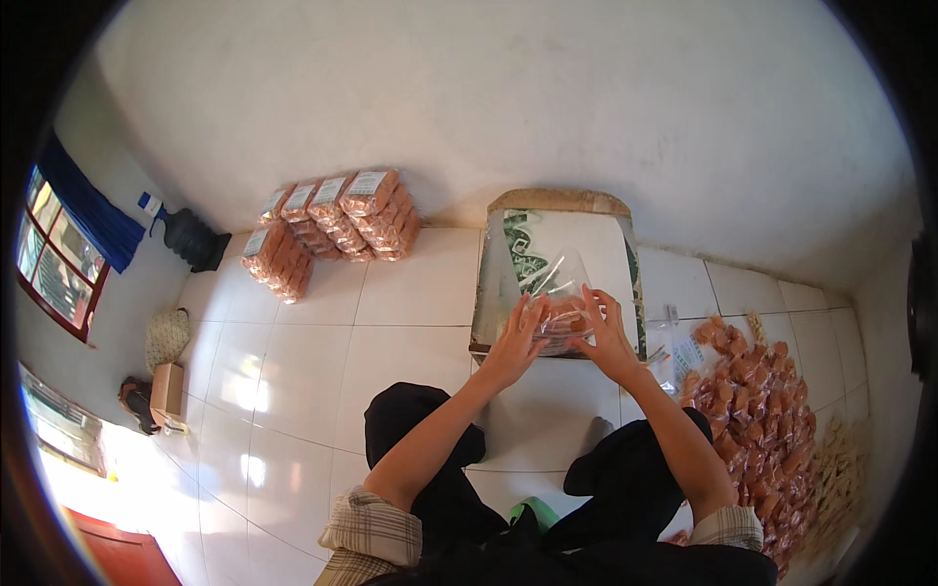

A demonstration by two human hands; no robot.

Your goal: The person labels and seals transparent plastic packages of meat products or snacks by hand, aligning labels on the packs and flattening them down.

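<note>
A clear plastic bag [562,311] with reddish-brown pieces in its lower part stands at the near edge of a low table [594,239], its pointed upper end rising loose. My left hand [516,344] grips its left side, thumb and fingers curled against the plastic. On the opposite side my right hand [608,338] holds the bag with bent fingers. The table has a worn, white and green top. Clear plastic bags [666,354] with printed labels lie on the floor just right of it.
Stacked packs of reddish-brown pieces [337,220] stand by the wall at left. A large heap of small wrapped pieces [757,430] spreads along my right, with pale strips [835,469] beyond. Farther left are a dark water jug [192,239] and a cardboard box [167,393].
</note>
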